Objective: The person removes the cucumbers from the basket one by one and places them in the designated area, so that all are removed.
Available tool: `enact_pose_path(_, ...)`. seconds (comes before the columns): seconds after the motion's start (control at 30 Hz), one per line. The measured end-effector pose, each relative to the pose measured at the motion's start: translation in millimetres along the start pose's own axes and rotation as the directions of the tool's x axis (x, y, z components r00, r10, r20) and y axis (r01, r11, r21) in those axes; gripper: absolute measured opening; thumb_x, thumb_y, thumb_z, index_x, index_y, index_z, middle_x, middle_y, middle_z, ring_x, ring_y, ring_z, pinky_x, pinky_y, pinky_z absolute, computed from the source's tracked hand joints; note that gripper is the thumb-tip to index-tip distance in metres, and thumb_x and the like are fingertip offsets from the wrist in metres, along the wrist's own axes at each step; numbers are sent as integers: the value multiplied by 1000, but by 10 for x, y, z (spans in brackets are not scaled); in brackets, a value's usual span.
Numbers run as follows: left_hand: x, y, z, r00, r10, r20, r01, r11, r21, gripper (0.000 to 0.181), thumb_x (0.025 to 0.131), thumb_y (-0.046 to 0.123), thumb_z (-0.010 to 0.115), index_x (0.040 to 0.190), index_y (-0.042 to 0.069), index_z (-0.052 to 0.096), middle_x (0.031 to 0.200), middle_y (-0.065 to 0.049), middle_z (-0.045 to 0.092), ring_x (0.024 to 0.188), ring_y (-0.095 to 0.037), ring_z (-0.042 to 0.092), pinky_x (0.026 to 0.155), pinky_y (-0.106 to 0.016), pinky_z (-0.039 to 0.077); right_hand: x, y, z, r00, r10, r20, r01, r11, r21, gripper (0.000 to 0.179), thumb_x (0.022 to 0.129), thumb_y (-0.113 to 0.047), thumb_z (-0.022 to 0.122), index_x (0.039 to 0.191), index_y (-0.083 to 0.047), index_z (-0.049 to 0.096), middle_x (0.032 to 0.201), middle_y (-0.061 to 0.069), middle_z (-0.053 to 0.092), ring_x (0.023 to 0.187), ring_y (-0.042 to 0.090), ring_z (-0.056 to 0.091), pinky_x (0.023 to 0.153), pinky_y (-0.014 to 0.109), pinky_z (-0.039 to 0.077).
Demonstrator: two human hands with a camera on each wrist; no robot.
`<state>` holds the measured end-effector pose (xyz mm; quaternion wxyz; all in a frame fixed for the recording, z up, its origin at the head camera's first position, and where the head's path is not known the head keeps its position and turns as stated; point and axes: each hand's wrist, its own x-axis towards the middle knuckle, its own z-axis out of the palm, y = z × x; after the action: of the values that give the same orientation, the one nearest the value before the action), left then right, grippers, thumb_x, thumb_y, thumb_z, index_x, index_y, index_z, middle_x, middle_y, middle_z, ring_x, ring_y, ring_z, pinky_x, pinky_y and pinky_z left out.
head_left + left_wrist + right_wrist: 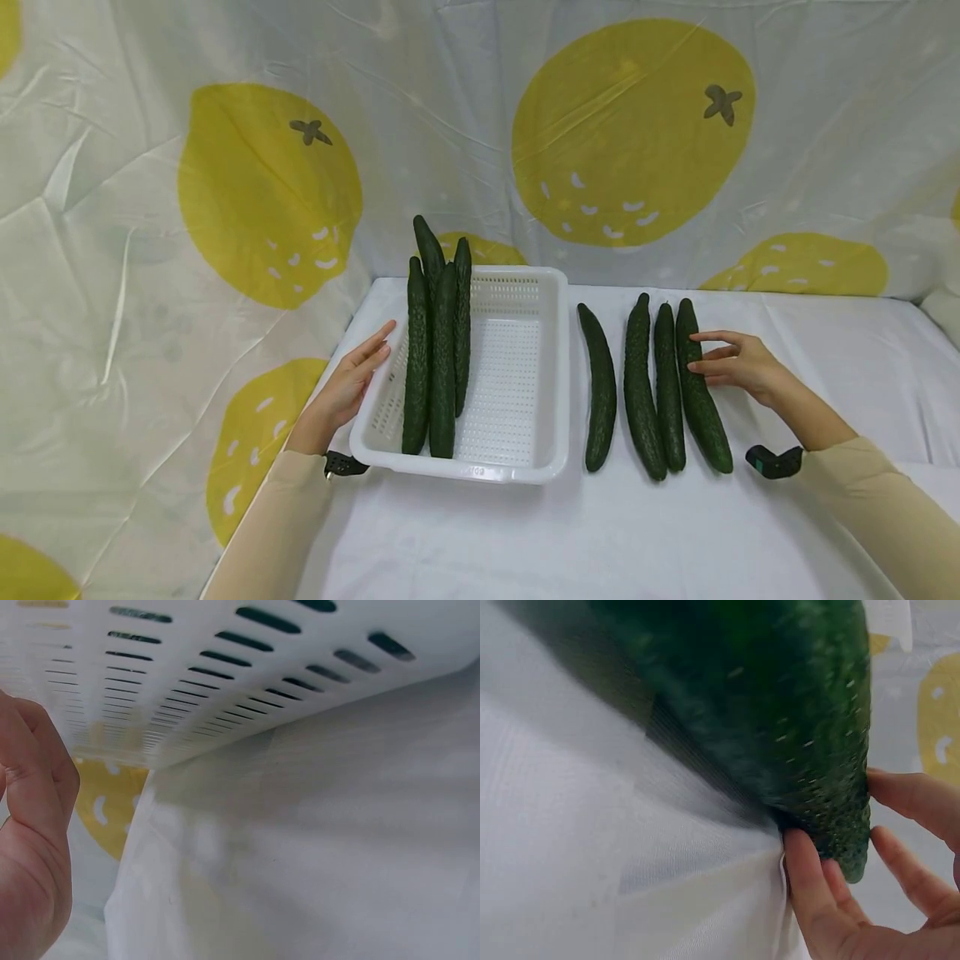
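My left hand (351,389) rests with straight fingers along the left side of a white slotted plastic basket (457,469). In the left wrist view, part of that hand (34,802) shows beside the basket wall (225,656). Several dark green cucumbers (443,358) lean in the left part of the basket, their tips rising past its far rim. To the right, my right hand (738,367) touches the rightmost cucumber (701,392) on the table with fairly straight fingers. The right wrist view shows fingertips (802,855) against the narrow end of this cucumber (780,712).
Between the basket and my right hand lie a curved cucumber (597,387) and two more side by side, the left one (642,387) longer. A white cloth (637,542) covers the table. A lemon-print curtain (450,125) hangs behind and at the left.
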<state>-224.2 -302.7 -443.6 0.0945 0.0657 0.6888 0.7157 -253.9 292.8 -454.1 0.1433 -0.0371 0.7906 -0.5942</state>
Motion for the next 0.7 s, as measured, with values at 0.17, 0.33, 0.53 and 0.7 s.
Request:
enact_pose_path(0.17,3,-11,-9,1000,1,-2,-1,1000,-3,54,108,21,44,159,19,27,155,0,33,118,-8,47,89,-21,47,-24,26,-92,1000,-13,13,12,1000,15,47,92,-2,71,137,-7,56,113,22,55,84,13,68,77,34,57)
enact_pose_path(0.33,1,-19,-9,1000,4,4,-4,1000,-7,54,109,20,44,159,19,27,156,2,32,119,-7,46,89,-20,47,-61,62,-145,999,-7,40,5,998,69,40,92,0,70,122,-26,65,107,15,60,86,14,68,78,35,57)
enact_pose_path(0.53,-5,-2,5,1000,6,11,-6,1000,-11,54,109,20,43,160,17,26,160,-2,27,123,-7,44,91,-21,46,-73,7,-165,1000,6,21,-8,998,57,40,93,-4,71,128,-18,61,102,7,63,85,16,70,78,35,57)
enact_pose_path(0.7,-6,-6,3,1000,2,5,-2,1000,-3,54,109,20,43,160,18,26,160,-2,26,121,-7,45,89,-20,46,-35,-158,-161,1000,-8,-13,8,1000,-3,46,93,-11,72,135,-7,52,99,3,65,84,18,71,80,38,57)
